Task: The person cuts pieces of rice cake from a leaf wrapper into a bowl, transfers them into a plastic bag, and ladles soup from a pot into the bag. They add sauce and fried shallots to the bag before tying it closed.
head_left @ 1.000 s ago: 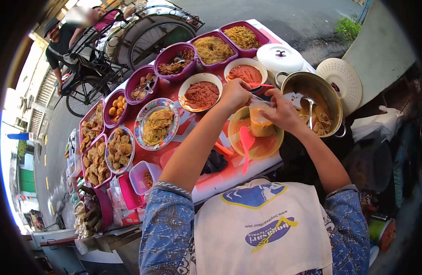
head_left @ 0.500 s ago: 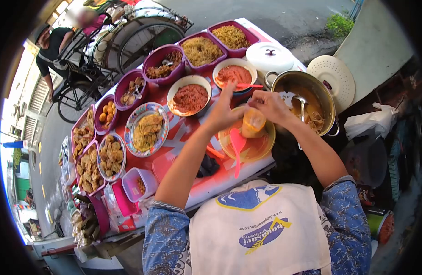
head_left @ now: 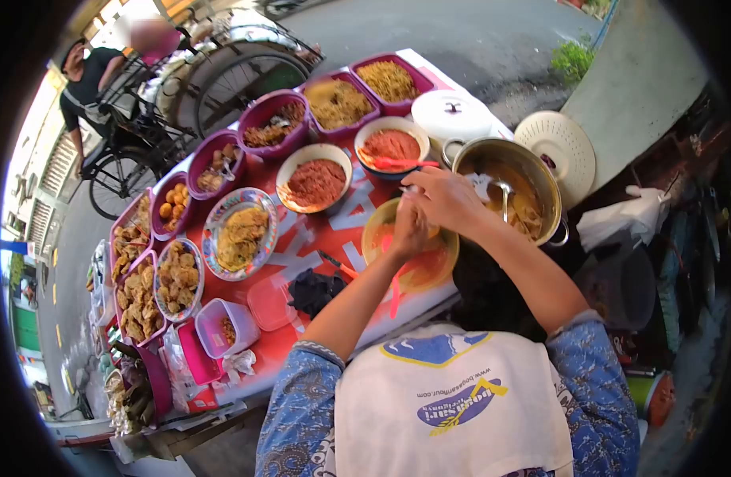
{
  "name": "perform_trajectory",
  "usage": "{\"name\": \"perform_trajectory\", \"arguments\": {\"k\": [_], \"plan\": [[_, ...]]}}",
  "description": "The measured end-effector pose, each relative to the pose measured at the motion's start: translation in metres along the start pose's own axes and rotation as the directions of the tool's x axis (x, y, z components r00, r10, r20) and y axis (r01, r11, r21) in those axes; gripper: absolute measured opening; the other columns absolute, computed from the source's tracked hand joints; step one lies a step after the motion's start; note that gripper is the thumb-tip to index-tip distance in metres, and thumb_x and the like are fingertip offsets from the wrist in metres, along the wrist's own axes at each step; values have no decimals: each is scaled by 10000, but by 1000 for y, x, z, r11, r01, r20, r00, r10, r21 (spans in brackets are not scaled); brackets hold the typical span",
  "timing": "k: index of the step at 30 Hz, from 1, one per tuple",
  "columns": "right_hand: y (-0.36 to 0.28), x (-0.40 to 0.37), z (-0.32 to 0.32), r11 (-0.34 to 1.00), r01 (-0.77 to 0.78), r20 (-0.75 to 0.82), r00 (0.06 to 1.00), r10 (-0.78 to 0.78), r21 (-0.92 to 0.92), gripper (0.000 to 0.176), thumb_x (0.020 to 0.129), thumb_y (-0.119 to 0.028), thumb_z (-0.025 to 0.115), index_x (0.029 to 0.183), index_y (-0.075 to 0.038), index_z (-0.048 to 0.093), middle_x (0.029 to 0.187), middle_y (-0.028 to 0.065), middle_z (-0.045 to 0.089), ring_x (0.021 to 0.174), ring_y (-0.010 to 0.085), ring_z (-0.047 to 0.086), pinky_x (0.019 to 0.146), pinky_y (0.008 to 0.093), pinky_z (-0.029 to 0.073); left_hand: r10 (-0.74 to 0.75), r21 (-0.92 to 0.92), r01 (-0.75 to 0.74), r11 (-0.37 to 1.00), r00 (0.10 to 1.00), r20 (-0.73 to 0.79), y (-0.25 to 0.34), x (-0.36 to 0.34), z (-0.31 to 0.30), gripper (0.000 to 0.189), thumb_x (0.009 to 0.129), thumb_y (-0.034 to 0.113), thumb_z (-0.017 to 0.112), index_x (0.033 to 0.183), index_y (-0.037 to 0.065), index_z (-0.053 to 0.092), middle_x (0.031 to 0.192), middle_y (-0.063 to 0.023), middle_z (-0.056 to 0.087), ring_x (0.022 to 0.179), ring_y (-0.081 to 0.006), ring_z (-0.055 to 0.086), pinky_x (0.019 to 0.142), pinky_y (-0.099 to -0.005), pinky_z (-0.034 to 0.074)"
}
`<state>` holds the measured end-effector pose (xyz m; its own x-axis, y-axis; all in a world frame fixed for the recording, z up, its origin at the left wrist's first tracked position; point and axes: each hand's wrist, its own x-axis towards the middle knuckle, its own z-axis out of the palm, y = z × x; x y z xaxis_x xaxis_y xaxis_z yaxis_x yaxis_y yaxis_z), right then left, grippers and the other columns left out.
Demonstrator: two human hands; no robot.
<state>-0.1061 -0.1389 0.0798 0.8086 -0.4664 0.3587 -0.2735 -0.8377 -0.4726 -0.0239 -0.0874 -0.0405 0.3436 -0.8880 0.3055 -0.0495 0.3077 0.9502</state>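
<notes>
My left hand (head_left: 411, 228) is closed around the neck of a small plastic bag, mostly hidden behind it. My right hand (head_left: 443, 193) meets it from above, fingers pinched at the bag's top. Both are over a yellow bowl (head_left: 450, 265) of orange-red sauce, where a pink spoon (head_left: 395, 296) leans on the near rim. Just beyond my hands is a bowl of red paste (head_left: 392, 146) with a red-handled utensil across it. To the right stands a metal pot (head_left: 550, 191) of yellow-brown food with a ladle (head_left: 505, 191).
Purple tubs of noodles (head_left: 388, 82) and other foods line the far edge. A patterned plate (head_left: 238, 234), fried food and a dark cloth (head_left: 314, 292) are on the left. A white lidded pot (head_left: 451, 119) stands behind. A person (head_left: 91, 83) is beside a cycle cart across the table.
My hands have come together, and my left hand now covers the orange-filled bag that showed between them. My right hand has turned over the top. The view has shifted slightly.
</notes>
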Motion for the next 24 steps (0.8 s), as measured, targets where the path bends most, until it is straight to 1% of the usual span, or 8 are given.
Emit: {"name": "perform_trajectory", "arguments": {"k": [5, 9, 11, 13, 16, 18, 23, 24], "plan": [[-22, -39, -45, 979, 155, -337, 936, -101, 136, 167, 753, -37, 584, 917, -59, 604, 767, 97, 576, 719, 249, 569, 611, 329, 452, 89, -97, -112, 989, 972, -217, 22, 7, 6, 257, 801, -4, 374, 967, -5, 570, 851, -75, 570, 706, -158, 485, 648, -269, 408], [-12, -90, -43, 964, 224, -527, 807, -267, -146, 117, 758, 7, 542, 867, -28, 562, 754, 95, 531, 704, 263, 512, 668, 363, 399, 341, 98, -326, 940, 901, -270, 95, 18, -3, 227, 877, 41, 361, 966, -22, 560, 718, -11, 510, 617, -109, 440, 566, -249, 383], [-16, -105, -21, 964, 214, -552, 791, -265, -156, 152, 748, -19, 550, 899, -29, 542, 835, 120, 514, 783, 285, 490, 720, 379, 372, 173, 85, -160, 983, 969, -178, 154, 14, -19, 267, 919, 117, 342, 986, -36, 550, 702, 0, 498, 601, -79, 416, 552, -235, 368], [-29, -111, 7, 973, 201, -605, 763, -226, -111, 277, 764, -125, 576, 1002, -17, 488, 982, 155, 481, 900, 305, 459, 789, 388, 368, -1, 6, 2, 1000, 981, -193, 195, 11, -30, 277, 942, 185, 289, 705, 59, 357, 1037, -146, 559, 800, -68, 471, 740, -188, 383], [-43, -109, 57, 966, 208, -688, 679, -256, -155, 315, 741, -111, 583, 1035, -57, 483, 1077, 180, 436, 1016, 339, 422, 875, 428, 336, 109, -199, -172, 965, 950, -294, 238, 3, -53, 301, 947, 249, 275, 721, 79, 379, 1068, -134, 552, 715, -62, 478, 659, -186, 411], [-61, -103, 76, 830, 401, -591, 583, -558, -388, 397, 728, -125, 598, 1102, -128, 467, 1147, 169, 408, 1078, 358, 384, 915, 492, 286, 56, -206, -128, 970, 946, -320, 268, -14, -65, 296, 945, 253, 282, 718, 86, 375, 1072, -130, 552, 672, -67, 482, 605, -193, 419], [-121, -76, 119, 793, 463, -671, 444, -594, -395, 494, 724, -147, 614, 1176, -219, 428, 1284, 155, 311, 1216, 389, 248, 955, 577, 175, -149, -139, 94, 986, 871, -469, 344, -80, -82, 316, 938, 288, 304, 737, 82, 434, 829, -70, 592, 579, -59, 440, 515, -244, 406], [-159, -72, 138, 827, 480, -726, 452, -518, -291, 489, 713, -188, 632, 1160, -281, 457, 1255, 123, 344, 1237, 348, 241, 975, 579, 114, -76, -163, -4, 987, 874, -481, 348, -95, -100, 294, 933, 292, 304, 739, 95, 400, 916, -106, 586, 593, -91, 482, 499, -247, 432]]}}
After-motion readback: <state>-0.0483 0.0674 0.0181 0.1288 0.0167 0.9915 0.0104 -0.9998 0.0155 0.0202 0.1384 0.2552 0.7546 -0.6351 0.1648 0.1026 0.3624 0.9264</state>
